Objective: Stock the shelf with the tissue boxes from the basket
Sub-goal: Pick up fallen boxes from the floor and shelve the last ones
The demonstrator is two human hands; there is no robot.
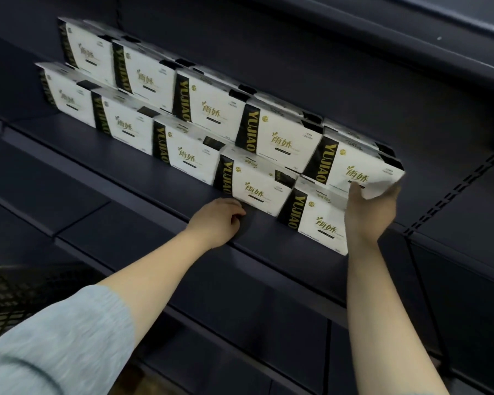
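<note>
From the head view, the right hand [368, 209] pinches the lower right corner of the end tissue box [354, 166] on the upper row, its long side running along the shelf [154, 178]. That box lies up-left of the grip. The left hand [217, 220] rests loosely curled on the shelf, holding nothing, farther off.

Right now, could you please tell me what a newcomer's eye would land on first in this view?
The two stacked rows of white tissue boxes run diagonally along the dark shelf. At the right end, the right hand holds the upper row's last tissue box. The left hand rests on the shelf in front of the lower row.
</note>
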